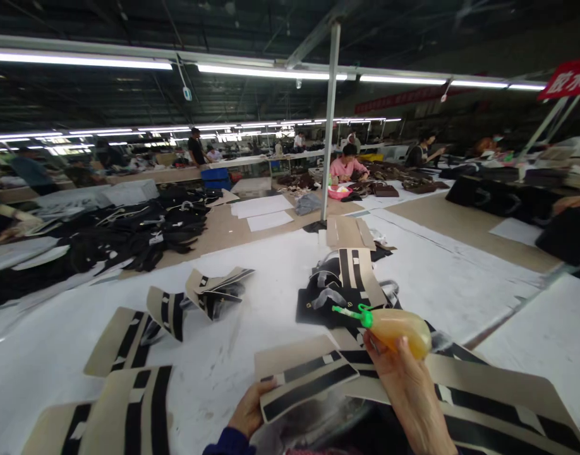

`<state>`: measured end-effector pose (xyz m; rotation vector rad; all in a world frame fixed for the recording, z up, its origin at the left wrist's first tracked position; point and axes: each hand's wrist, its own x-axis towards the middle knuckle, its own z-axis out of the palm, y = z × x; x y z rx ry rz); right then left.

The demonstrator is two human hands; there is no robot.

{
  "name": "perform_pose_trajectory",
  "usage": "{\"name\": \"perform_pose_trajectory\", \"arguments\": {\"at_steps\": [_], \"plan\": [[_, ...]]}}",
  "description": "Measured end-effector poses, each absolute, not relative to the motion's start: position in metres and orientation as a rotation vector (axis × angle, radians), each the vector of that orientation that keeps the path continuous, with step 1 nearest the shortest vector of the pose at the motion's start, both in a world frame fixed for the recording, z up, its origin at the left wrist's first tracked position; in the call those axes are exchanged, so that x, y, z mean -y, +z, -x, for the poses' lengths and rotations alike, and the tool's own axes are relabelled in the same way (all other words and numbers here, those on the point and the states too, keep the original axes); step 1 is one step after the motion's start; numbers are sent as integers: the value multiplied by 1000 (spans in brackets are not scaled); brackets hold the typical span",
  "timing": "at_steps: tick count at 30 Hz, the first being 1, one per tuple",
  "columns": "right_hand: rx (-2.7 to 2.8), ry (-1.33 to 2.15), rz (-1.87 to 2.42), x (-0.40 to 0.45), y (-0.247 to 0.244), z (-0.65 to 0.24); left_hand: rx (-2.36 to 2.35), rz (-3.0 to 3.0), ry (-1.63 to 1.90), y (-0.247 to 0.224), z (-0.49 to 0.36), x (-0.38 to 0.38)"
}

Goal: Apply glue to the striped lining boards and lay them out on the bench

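Observation:
In my right hand [406,379] is a soft squeeze bottle [398,328] of amber liquid, probably glue, with a green cap and a thin green-tipped nozzle aimed left. My left hand [249,404] grips the left edge of a beige panel [309,385] that carries black strips and a small white label. The bottle is held above and to the right of that panel. Under my right forearm lies another striped beige panel [498,392]. Just beyond the bottle sit black bag pieces [328,303] with clear plastic around their handles.
Several striped beige panels [124,404] stand folded on the white tabletop [214,366] to the left. A metal post [331,126] rises beyond the bag pieces. Black pieces [152,221] are heaped at far left. A person in pink [347,167] works across the table.

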<state>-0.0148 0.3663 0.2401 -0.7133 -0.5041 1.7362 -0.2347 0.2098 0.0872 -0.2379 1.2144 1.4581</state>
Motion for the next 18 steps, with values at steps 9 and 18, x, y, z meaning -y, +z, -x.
{"name": "perform_pose_trajectory", "arguments": {"at_steps": [9,18], "plan": [[703,1673,629,-355,277,39,-1127,-101,1790,221,214,-217],[914,1565,671,-334,277,37,-1044,-305,1717,277,156,-250]]}}
